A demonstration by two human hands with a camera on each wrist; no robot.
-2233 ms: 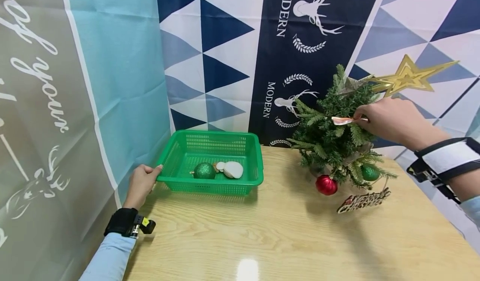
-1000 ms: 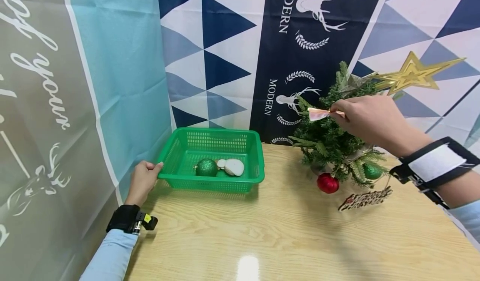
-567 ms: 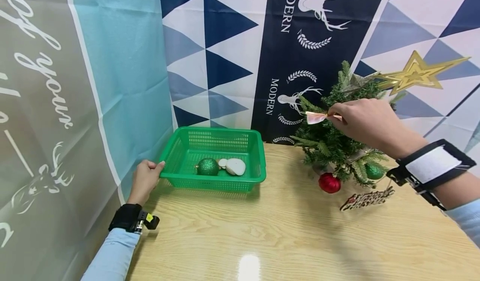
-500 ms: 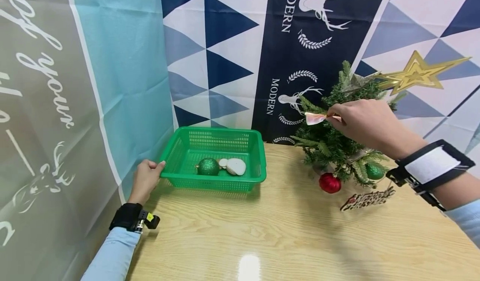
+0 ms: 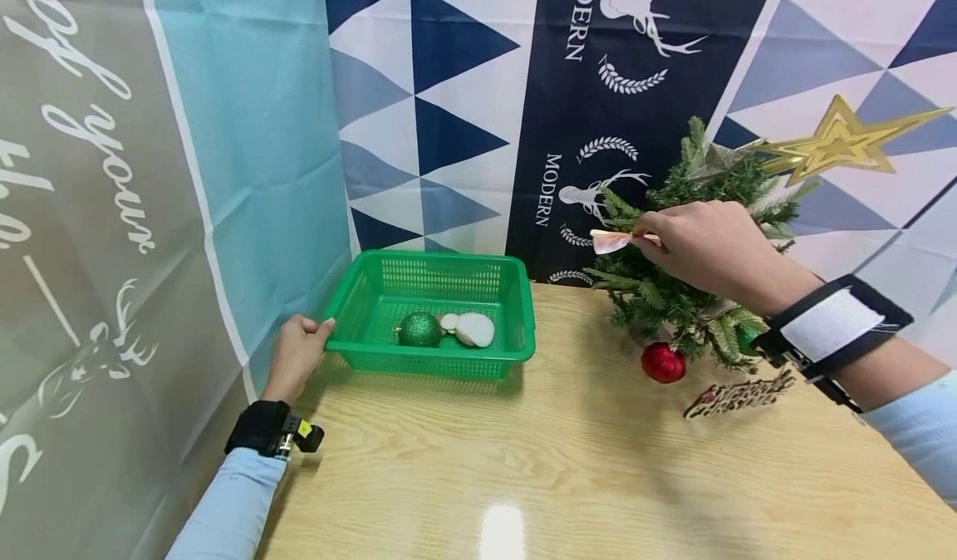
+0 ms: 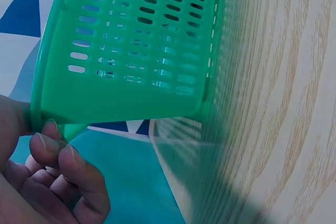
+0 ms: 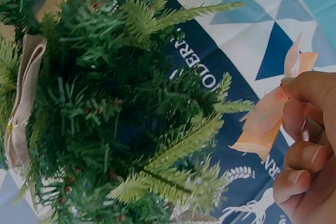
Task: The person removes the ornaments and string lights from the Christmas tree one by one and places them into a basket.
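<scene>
My left hand (image 5: 296,354) grips the near left corner of the green plastic basket (image 5: 429,366), fingers curled under its rim in the left wrist view. Inside the basket lie a glittery green bauble (image 5: 419,329) and white rounded pieces (image 5: 474,329). Up in front of the small Christmas tree (image 5: 643,294), my right hand (image 5: 703,240) pinches a pale pink-orange ribbon bow (image 5: 611,242) at its middle between thumb and forefinger. In the right wrist view the bow (image 7: 262,121) hangs beside a branch tip, both its loops showing.
On the tree are a gold star (image 5: 841,140), a red bauble (image 5: 663,363), a partly hidden green bauble (image 5: 748,340), a lettered sign (image 5: 738,396) and a greyish bow (image 7: 23,103). Patterned cloth (image 5: 463,86) stands behind the wooden table (image 5: 419,460).
My right hand has carried the bow leftward from the tree's middle to its left side. My left hand stays at the basket corner. The head view has shifted slightly.
</scene>
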